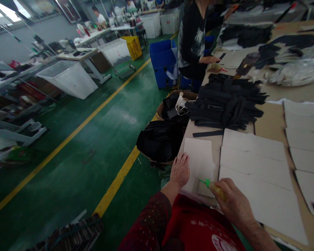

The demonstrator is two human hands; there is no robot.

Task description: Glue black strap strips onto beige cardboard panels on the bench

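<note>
My right hand (234,200) is wrapped round a glue bottle (219,191) with yellowish contents. Its green nozzle points left, over the lower part of a pale board panel (199,155) at the table's left edge. Flat on that panel's left side lies my left hand (180,169), fingers stretched out and holding nothing. To the right, overlapping rows of similar pale panels (253,158) cover part of the table. A single black strip (208,134) lies just beyond the panel. Whether glue is coming out cannot be made out.
A heap of black strips (225,101) sits farther up the table (269,118). Below its left edge stand boxes of black pieces (161,141). Another person (191,42) sits at the far side, near a blue bin (162,62). Green floor (102,129) stretches left.
</note>
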